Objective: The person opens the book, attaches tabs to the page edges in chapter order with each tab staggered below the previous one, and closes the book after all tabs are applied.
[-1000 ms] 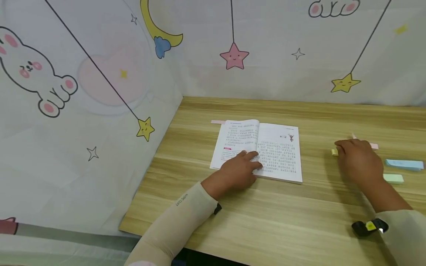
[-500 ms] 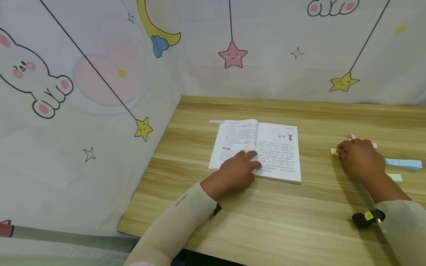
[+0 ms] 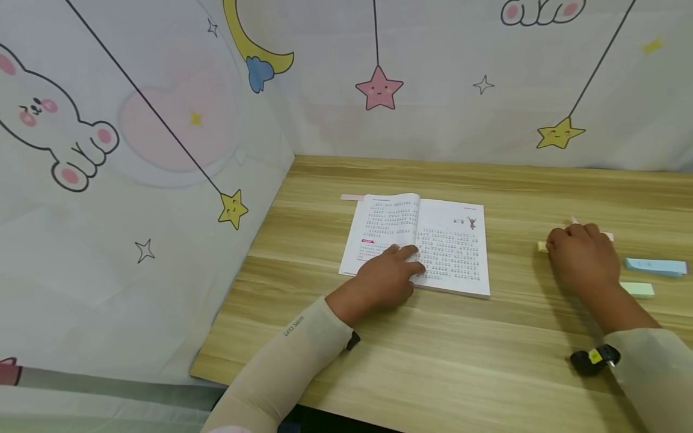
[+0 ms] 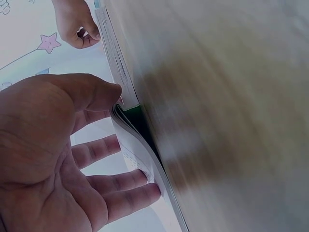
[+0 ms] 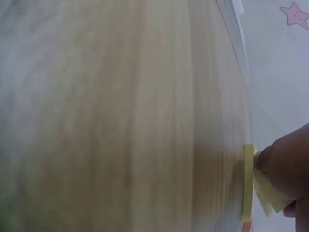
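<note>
Pinching yellow paper [image 5: 271,198] between thumb and finger of the right hand [image 3: 583,261], just beside a yellow pad [image 5: 248,181] on the right part of a wood-grained table [image 3: 379,355]. Bending the paper out at an angle from the pad, without showing clearly whether joined or loose. Covering much of the pad from above, leaving one end visible left of the knuckles in the head view. Having a pink pad [image 3: 607,237] just beyond the fingers, partly hidden, plus a blue pad [image 3: 655,266] and a green pad [image 3: 639,290] near the right wrist. Resting the left hand [image 3: 385,276] on the lower part of a book [image 3: 455,258], well apart from the pads, with fingers extended and spread rather than clasping. Touching the book's bottom edge near the fold with the thumb [image 4: 104,92]. Displaying two printed pages, with a pink tab [image 3: 352,197] projecting past the upper left edge. Wearing beige sleeves [image 3: 281,361] and a black device [image 3: 587,361] at the right wrist. Facing a pale wall covering [image 3: 444,120] printed with a pink star [image 3: 379,89], a yellow moon [image 3: 271,57] and a white rabbit [image 3: 38,111].
</note>
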Tool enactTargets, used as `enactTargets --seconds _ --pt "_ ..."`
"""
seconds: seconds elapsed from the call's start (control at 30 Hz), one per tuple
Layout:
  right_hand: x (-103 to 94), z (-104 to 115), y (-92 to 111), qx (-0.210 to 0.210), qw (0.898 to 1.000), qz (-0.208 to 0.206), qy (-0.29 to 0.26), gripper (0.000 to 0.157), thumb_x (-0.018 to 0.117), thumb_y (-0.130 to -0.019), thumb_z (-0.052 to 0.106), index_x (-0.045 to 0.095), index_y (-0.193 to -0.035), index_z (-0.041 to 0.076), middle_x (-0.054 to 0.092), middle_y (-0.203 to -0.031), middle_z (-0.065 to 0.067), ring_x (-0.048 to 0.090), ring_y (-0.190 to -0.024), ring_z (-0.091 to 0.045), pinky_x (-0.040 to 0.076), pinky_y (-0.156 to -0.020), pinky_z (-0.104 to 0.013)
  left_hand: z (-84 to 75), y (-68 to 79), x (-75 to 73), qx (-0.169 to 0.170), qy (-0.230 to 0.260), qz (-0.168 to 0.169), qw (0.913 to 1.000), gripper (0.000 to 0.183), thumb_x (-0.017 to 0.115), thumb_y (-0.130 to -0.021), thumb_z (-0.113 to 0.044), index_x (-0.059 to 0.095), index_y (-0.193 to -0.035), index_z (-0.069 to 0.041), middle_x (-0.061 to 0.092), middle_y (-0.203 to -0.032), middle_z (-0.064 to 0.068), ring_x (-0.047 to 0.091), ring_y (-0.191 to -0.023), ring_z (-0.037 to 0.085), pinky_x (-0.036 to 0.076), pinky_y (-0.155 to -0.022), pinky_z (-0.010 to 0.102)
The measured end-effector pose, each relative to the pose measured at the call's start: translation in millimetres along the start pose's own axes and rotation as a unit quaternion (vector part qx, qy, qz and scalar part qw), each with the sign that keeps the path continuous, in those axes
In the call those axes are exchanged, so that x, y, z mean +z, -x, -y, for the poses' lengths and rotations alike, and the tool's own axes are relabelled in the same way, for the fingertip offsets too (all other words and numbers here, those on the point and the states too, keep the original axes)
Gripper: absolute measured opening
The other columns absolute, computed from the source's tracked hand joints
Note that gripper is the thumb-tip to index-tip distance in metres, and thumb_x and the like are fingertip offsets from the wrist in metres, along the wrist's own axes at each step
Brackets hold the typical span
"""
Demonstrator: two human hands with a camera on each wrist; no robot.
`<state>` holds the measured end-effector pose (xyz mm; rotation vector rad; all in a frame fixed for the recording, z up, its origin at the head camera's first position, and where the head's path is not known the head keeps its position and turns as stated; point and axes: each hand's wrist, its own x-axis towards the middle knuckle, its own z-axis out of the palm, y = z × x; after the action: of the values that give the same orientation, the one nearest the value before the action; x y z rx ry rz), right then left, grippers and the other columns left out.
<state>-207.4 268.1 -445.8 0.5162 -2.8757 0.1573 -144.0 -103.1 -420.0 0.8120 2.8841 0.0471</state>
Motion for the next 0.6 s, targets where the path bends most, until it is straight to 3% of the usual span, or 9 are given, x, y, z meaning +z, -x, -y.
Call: enactTargets --seconds 0.13,0.33,0.4,0.6 --pt "-2.6 2 -3 0.024 0.998 0.048 -0.035 0.019 0.046 -0.096 0.012 0.059 -0.098 -0.002 0.062 -0.086 -0.019 0.053 -0.081 -0.042 0.042 -0.063 -0.051 -0.1 -0.4 0.4 0.002 -0.002 -0.003 1.0000 0.038 0.057 -0.088 -0.024 0.059 -0.125 -0.032 0.037 -0.144 -0.001 0.042 -0.124 0.030 0.040 -0.095 0.035" --pt "-26.1 8 -11 0.064 0.984 0.154 -0.064 0.029 0.039 -0.099 0.020 0.054 -0.107 -0.003 0.060 -0.093 -0.024 0.056 -0.080 -0.043 0.043 -0.053 -0.051 0.6 -0.4 0.6 0.002 -0.001 -0.005 1.0000 0.038 0.057 -0.088 -0.023 0.058 -0.125 -0.032 0.037 -0.144 -0.001 0.042 -0.124 0.029 0.040 -0.095 0.035" --pt "-34.1 12 -15 0.066 0.983 0.159 -0.068 0.033 0.035 -0.100 0.024 0.051 -0.110 -0.003 0.060 -0.092 -0.021 0.056 -0.079 -0.040 0.043 -0.054 -0.049 0.7 -0.4 0.5 0.001 -0.001 -0.005 1.0000 0.038 0.057 -0.088 -0.024 0.058 -0.125 -0.032 0.037 -0.144 -0.001 0.042 -0.124 0.029 0.040 -0.096 0.035" --pt "-32.6 24 -35 0.058 0.983 0.096 -0.145 0.038 0.035 -0.102 0.031 0.050 -0.123 0.004 0.061 -0.093 -0.016 0.056 -0.076 -0.030 0.042 -0.057 -0.044 -0.4 0.6 -0.5 0.004 -0.005 -0.002 1.0000 0.038 0.057 -0.089 -0.024 0.058 -0.126 -0.032 0.036 -0.143 -0.002 0.042 -0.124 0.028 0.038 -0.098 0.035"
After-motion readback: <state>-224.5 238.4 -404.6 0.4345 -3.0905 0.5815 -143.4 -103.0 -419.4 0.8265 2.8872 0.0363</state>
